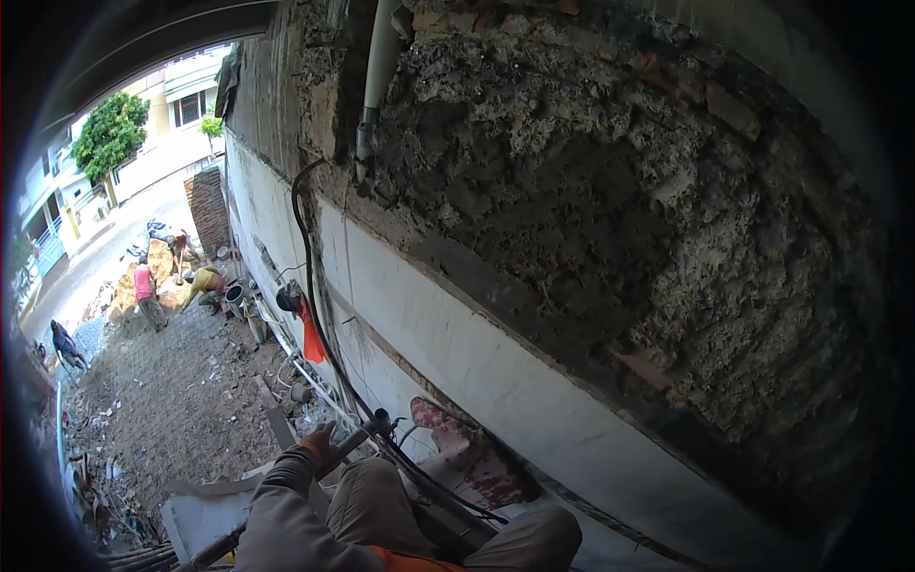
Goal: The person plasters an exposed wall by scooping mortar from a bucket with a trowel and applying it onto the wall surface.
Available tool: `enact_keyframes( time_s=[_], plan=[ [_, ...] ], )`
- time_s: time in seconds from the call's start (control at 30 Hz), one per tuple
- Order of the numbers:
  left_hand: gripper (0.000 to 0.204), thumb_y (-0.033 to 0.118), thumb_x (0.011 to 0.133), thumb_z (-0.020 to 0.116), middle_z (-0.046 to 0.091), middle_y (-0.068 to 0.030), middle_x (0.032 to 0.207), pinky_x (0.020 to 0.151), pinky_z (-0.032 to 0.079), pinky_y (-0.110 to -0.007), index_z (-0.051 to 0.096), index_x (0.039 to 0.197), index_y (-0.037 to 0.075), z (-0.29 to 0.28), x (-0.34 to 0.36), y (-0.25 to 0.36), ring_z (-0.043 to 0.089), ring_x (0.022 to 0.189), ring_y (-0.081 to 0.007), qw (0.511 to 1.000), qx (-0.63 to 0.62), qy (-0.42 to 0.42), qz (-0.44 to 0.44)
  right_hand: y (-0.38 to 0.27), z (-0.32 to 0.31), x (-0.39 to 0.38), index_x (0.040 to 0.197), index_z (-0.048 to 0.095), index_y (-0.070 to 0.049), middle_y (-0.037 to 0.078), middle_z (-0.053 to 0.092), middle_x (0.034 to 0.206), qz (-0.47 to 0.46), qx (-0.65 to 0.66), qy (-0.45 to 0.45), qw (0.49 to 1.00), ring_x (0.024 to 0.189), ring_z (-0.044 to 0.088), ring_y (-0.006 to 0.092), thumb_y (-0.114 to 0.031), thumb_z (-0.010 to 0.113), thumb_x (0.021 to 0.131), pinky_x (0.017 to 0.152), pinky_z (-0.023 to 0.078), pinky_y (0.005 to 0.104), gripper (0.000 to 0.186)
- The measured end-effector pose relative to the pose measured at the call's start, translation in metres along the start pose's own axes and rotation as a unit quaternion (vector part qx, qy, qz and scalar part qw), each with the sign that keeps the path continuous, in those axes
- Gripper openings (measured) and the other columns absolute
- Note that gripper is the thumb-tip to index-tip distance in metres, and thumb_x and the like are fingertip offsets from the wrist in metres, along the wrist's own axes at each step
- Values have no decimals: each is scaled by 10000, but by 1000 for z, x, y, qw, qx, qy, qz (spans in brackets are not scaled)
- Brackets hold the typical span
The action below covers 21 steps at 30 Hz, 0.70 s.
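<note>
My left hand [318, 441] is closed round a grey metal pipe [358, 439] below me, its sleeved forearm rising from the lower edge. A dark hose [303, 214] runs down the wall beside it. My bent knees [534, 543] show at the bottom. My right hand is not in view. On the right is a wall [581, 219] with rough, dark, patchy mortar above a pale painted band [429, 315].
A white downpipe [381, 52] runs down the wall; orange cloth [313, 332] hangs lower. Far below are rubble ground [181, 391], a person in pink [145, 286], one in yellow [205, 284], others near a sand pile, buckets [235, 297] and a brick pillar [205, 210].
</note>
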<state>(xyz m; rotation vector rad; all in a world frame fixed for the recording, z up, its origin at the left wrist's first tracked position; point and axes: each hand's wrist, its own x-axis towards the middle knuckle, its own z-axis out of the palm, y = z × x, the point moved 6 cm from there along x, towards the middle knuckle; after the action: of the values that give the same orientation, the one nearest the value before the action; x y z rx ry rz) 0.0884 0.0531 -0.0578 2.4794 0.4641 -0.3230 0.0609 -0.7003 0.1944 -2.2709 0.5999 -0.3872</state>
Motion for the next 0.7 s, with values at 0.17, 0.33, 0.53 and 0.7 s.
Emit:
enact_keyframes(
  time_s=[0.17,0.33,0.53,0.7],
  plan=[
    [830,326,763,678,379,-284,1374,1039,369,-439,267,1424,37,-13,-25,38,411,1251,-434,996,-50,58,42,7,17,-5,691,614,5,92,596,696,17,17,-40,999,641,557,207,-156,569,762,610,458,378,181],
    [826,335,754,711,429,-293,1332,1011,389,-454,292,1413,63,-6,-80,16,443,1222,-440,979,-156,129,22,57,14,-21,687,612,4,85,589,688,76,21,-55,995,639,552,200,-152,578,750,609,457,374,171],
    [745,190,812,706,479,-251,1296,749,524,-361,279,1411,69,-71,-71,38,653,950,-304,933,-261,241,55,164,-13,-65,683,609,2,77,580,679,235,2,-44,971,637,547,191,-147,589,736,607,457,369,160],
    [684,94,867,646,495,-166,1303,765,516,-300,246,1421,81,-148,-33,168,653,911,-213,879,-370,250,167,231,-42,-93,679,607,1,71,573,671,327,-14,-34,944,635,542,184,-143,598,725,606,456,364,152]
  ],
)
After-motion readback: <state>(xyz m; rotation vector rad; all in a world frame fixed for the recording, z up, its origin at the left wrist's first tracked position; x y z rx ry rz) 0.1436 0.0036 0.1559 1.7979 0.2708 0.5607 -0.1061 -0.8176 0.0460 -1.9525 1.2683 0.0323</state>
